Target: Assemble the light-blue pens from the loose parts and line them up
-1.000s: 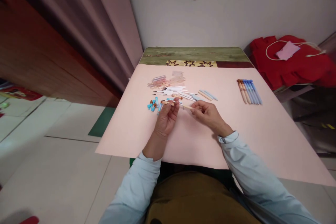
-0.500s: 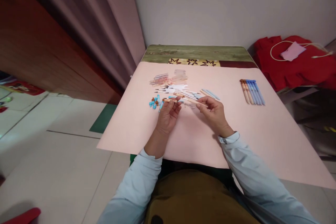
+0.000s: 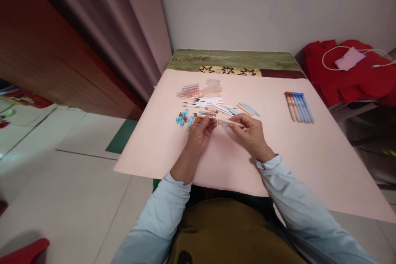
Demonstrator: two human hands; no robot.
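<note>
My left hand [image 3: 199, 134] and my right hand [image 3: 251, 135] are raised just above a pink sheet [image 3: 278, 144] that covers the table. Both pinch the same slim beige pen [image 3: 223, 121], which spans the gap between them: the left hand grips its left end, the right hand its barrel. Just beyond my fingers lies a heap of loose pen parts [image 3: 204, 101]: white refills, clear tubes, small blue and brown caps [image 3: 182, 118]. Two loose barrels [image 3: 249, 109] lie to the right of the heap.
A neat row of several finished pens [image 3: 299, 106], beige and blue, lies at the sheet's right. Red cloth with a white cord [image 3: 349, 70] is heaped beside the table on the right. A curtain and a wooden panel stand to the left; the wall is close behind.
My hands have come together: the piece in my left hand and the barrel in my right now line up as one pen. The camera tilted slightly.
</note>
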